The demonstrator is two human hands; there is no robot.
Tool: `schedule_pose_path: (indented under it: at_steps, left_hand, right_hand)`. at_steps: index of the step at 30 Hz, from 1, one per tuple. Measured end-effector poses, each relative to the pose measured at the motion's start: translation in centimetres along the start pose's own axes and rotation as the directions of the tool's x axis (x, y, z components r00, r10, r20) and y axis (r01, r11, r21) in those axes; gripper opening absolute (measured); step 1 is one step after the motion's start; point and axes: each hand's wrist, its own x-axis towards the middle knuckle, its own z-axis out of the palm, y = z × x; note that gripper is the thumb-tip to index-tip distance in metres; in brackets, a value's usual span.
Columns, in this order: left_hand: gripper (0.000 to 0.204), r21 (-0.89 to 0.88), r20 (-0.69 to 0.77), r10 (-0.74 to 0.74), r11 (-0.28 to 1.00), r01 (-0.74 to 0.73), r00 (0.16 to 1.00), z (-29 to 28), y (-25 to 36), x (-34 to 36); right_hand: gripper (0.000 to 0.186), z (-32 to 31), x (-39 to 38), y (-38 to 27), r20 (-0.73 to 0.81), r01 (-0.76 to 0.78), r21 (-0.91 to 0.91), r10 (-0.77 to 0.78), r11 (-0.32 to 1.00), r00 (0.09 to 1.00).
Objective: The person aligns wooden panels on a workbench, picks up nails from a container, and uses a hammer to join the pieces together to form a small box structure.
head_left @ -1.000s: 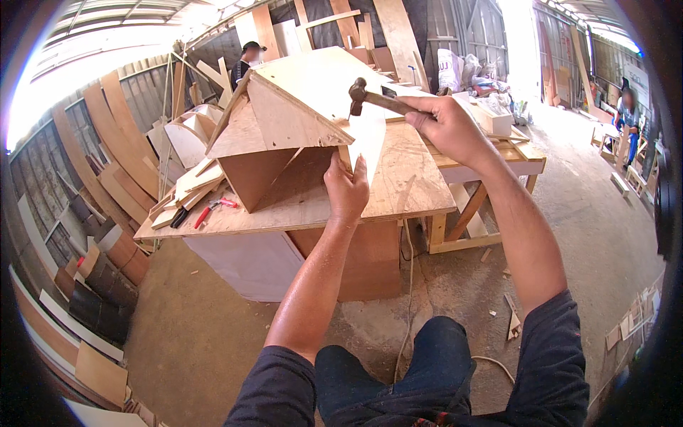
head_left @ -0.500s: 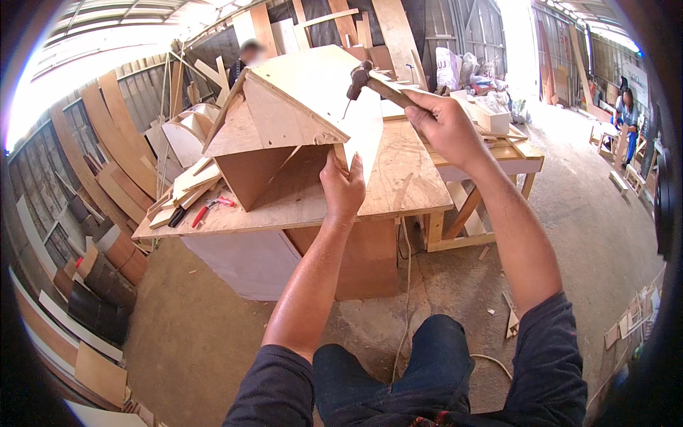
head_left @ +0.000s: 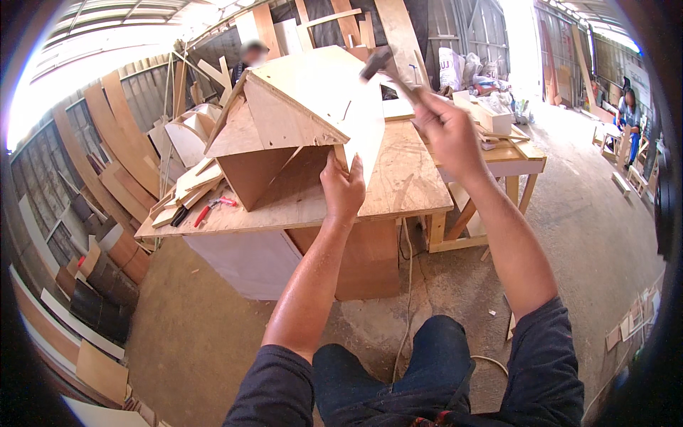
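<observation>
A small plywood house [head_left: 288,117] with a pitched roof and an open front stands on the workbench [head_left: 405,178]. My left hand [head_left: 343,188] is closed round the front edge of its right side wall, just beneath the roof's lower corner. In my right hand [head_left: 449,132] is a hammer [head_left: 398,84], gripped by its handle and raised over the right roof slope; its head is blurred by motion. A thin nail [head_left: 347,109] sticks up from that slope, below and left of the hammer head, not touching it.
Red-handled pliers [head_left: 206,211] and wood offcuts [head_left: 192,186] lie at the bench's left. A second wooden table [head_left: 523,148] adjoins it on the right. A cable [head_left: 408,285] crosses the floor. One person [head_left: 250,55] is behind the house, another [head_left: 627,117] far right.
The hammer has risen a little and swung right, away from the nail, its head now tilted differently. My left hand stays on the wall edge.
</observation>
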Motion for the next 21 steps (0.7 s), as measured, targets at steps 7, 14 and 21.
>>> schedule_pose_path:
  at_steps: [7,14,21]
  left_hand:
    - [0.021,-0.061,0.053,-0.069,0.996,0.073,0.996,-0.4,1.5,0.0]
    - [0.018,-0.070,0.005,0.017,0.997,-0.017,1.000,-0.1,1.5,-0.1]
    - [0.016,-0.036,0.060,-0.098,0.994,0.101,0.993,-0.5,1.1,0.0]
  right_hand:
    - [0.041,-0.5,0.4,-0.4,0.012,-0.011,0.009,0.011,1.000,1.000]
    - [0.041,-0.5,0.7,-0.6,0.035,-0.047,-0.014,0.047,0.999,0.998]
    - [0.044,-0.5,1.0,-0.5,0.148,-0.069,-0.001,0.068,0.998,0.987]
